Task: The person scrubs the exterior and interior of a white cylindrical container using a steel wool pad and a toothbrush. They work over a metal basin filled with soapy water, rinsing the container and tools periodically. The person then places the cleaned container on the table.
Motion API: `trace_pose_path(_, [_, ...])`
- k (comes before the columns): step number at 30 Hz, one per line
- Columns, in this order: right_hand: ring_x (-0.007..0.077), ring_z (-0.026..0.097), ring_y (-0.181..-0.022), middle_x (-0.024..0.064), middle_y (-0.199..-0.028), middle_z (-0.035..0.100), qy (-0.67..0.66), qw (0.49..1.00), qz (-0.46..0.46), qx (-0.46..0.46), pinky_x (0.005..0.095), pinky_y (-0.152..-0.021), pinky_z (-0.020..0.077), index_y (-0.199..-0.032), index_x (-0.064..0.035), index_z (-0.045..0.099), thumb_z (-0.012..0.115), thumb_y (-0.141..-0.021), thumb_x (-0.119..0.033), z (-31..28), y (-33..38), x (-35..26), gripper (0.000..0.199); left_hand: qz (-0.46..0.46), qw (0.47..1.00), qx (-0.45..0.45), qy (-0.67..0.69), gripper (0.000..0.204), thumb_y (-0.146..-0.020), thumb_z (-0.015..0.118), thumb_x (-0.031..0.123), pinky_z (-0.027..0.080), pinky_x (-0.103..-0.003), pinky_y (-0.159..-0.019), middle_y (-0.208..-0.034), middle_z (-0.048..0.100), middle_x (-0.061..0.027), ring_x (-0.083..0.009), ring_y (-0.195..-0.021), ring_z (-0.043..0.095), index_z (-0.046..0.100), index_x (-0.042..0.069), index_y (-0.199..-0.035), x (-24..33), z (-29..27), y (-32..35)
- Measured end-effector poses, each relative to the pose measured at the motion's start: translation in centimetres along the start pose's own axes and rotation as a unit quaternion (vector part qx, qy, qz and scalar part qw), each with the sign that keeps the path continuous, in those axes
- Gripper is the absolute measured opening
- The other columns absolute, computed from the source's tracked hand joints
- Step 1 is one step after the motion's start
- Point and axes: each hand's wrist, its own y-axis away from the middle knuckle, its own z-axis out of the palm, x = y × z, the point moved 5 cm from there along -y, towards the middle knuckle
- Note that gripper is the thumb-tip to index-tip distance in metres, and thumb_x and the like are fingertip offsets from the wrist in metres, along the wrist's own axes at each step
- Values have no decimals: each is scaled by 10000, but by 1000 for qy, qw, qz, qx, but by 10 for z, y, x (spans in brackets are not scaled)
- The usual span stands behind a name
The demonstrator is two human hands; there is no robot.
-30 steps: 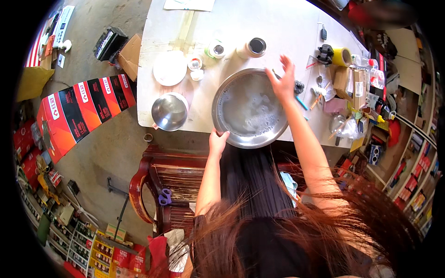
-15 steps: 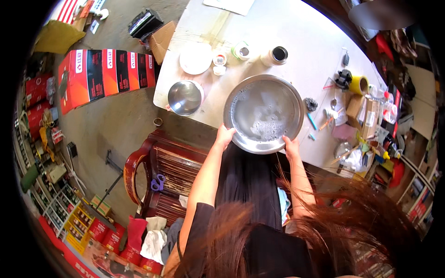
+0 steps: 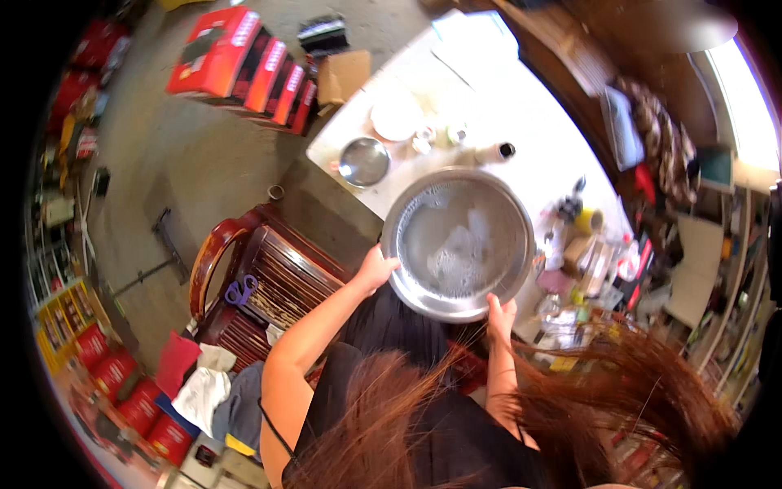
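A wide steel basin [image 3: 423,220] with cloudy, sudsy water in it is held between my two hands, close to the near edge of the white table. My left hand [image 3: 376,269] is closed on the rim at the basin's left side. At the lower right, my right hand [image 3: 501,316] grips the same rim, thumb on top. The fingers under the basin are hidden. Beyond it on the table are a smaller steel bowl [image 3: 364,162], a white plate [image 3: 397,116] and a pale bottle with a dark mouth [image 3: 494,152].
A worn wooden bench [image 3: 273,285] with purple scissors [image 3: 241,290] stands left of me. Red and black boxes [image 3: 244,69] stand on the floor at the far left. Clutter, including a yellow tape roll [image 3: 590,220] and small cartons [image 3: 588,254], covers the table's right end.
My view has turned and shifted. Both hands keep hold of the basin, which is nearer to me and farther from the small bowl. The suds have moved in the water.
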Motion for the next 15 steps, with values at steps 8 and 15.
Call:
trace_pose_path(8, [169, 635, -915, 99, -1017, 704, 112, 978, -113, -139, 306, -838, 505, -1117, 70, 632, 622, -802, -2, 38, 50, -122, 324, 64, 993, 80, 59, 334, -741, 624, -5, 505, -324, -748, -889, 672, -80, -173, -806, 632, 634, -20, -1074, 63, -56, 128])
trace_pose_path(15, [103, 570, -717, 12, -826, 654, 140, 935, -207, -252, 249, -644, 460, -998, 65, 644, 573, -785, -9, 172, 116, -247, 236, 86, 962, 185, 182, 284, -762, 627, -13, 508, -329, -744, -906, 696, -99, -196, -814, 653, 662, -61, -1039, 93, -142, 211])
